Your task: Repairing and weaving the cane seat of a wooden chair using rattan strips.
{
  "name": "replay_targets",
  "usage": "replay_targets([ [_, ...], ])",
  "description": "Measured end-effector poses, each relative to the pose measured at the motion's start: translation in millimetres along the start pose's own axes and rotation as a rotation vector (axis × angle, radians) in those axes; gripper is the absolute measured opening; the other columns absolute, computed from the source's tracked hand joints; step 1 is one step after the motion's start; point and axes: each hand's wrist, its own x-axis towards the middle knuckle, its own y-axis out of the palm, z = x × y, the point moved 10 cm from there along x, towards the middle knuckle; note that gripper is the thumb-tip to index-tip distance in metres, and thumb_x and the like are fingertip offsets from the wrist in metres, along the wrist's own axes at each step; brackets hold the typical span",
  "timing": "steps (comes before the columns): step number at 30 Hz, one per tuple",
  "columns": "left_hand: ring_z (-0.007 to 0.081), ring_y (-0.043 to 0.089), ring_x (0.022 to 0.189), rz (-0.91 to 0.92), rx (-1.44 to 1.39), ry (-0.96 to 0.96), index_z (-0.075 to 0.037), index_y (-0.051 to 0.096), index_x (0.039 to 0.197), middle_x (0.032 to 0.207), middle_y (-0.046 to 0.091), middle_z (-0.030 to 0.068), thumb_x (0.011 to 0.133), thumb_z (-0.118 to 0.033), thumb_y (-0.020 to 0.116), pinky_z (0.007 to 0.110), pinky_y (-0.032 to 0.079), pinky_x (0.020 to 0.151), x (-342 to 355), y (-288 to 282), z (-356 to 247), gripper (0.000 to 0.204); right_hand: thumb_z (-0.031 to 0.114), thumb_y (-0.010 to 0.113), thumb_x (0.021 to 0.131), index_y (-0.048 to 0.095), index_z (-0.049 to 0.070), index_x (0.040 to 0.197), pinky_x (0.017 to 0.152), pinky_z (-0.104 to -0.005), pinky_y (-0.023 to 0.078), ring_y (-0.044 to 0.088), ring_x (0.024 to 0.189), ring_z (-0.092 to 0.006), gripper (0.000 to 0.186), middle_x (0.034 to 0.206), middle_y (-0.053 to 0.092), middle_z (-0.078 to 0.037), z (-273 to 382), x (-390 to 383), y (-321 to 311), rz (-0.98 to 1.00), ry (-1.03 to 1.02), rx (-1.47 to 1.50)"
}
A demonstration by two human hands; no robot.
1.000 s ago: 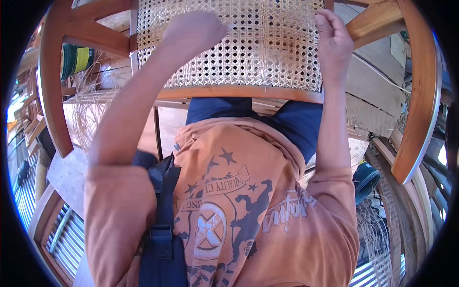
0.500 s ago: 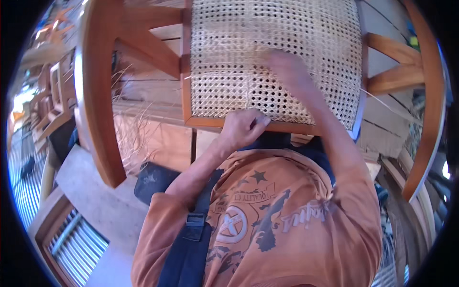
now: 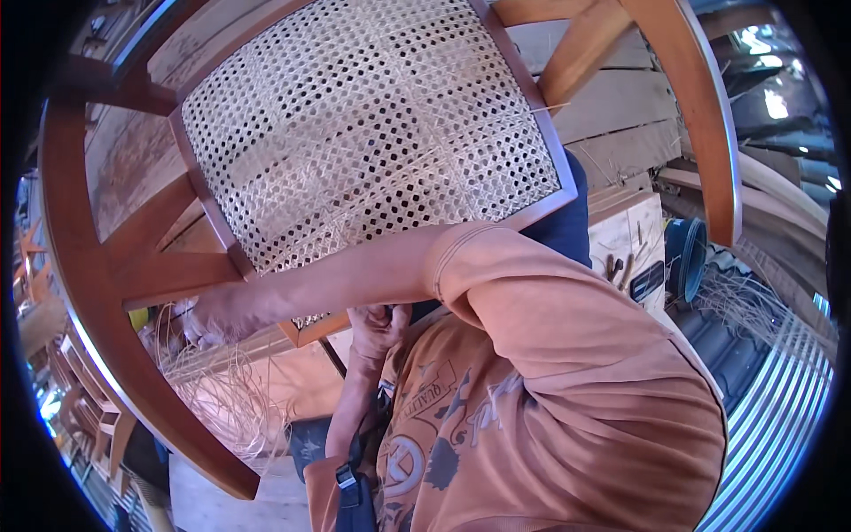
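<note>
A woven cane seat panel [image 3: 355, 124] in a brown wooden chair frame [image 3: 66, 222] lies in front of me. My right forearm crosses the panel's near edge toward the left. At its end my right hand [image 3: 206, 321] is beside the left curved chair part, by loose pale cane strands [image 3: 226, 399]; its fingers are dark and blurred. My left hand [image 3: 379, 326] is under the right forearm at the near rail, with its fingers curled closed. What it holds, if anything, is hidden. One thin cane strand [image 3: 551, 107] sticks out past the panel's right rail.
On the right, a wooden block [image 3: 625, 230] bears small handled tools [image 3: 618, 266] and a dark flat item [image 3: 647, 282]. A dark green bucket [image 3: 687, 257] stands beside it, near more loose strands [image 3: 745, 306]. Curved wooden pieces [image 3: 762, 191] lie farther right.
My right hand has moved from above the middle of the cane panel to the far left, by the strands. The view has turned, so the chair appears tilted. My left hand stays at the near rail.
</note>
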Motion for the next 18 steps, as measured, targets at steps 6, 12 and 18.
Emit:
replay_targets([
  [6, 0.0100, 0.051, 0.052, -0.149, -0.466, -0.640, -0.004, 0.059, 0.082, 0.069, 0.056, 0.0033, 0.089, -0.016, 0.049, 0.024, 0.041, 0.048, -9, -9, 46, 0.018, 0.018, 0.054, 0.085, 0.054, 0.009, 0.117, 0.074, -0.0359, 0.050, 0.062, 0.089, -0.0257, 0.033, 0.100, 0.064, -0.012, 136, -178, -66, -0.377, -0.009, -0.739],
  [12, 0.0220, 0.061, 0.072, -0.004, 0.332, -0.242, -0.003, 0.058, 0.101, 0.080, 0.059, 0.0112, 0.089, -0.020, 0.051, 0.034, 0.049, 0.063, 113, 22, -24, 0.022, 0.005, 0.059, 0.083, 0.060, 0.003, 0.098, 0.073, -0.0317, 0.048, 0.061, 0.082, -0.0243, 0.016, 0.090, 0.062, -0.011, 155, -478, -190, -1.693, -0.262, -1.088],
  [18, 0.0349, 0.060, 0.088, 0.268, 0.870, -0.399, -0.005, 0.059, 0.098, 0.093, 0.061, 0.0172, 0.085, -0.026, 0.053, 0.045, 0.046, 0.075, 146, 46, -5, 0.026, 0.002, 0.056, 0.080, 0.058, 0.006, 0.105, 0.080, -0.0372, 0.046, 0.056, 0.092, -0.0298, 0.025, 0.100, 0.060, -0.011, 160, -486, -193, -1.505, -0.117, -1.859],
])
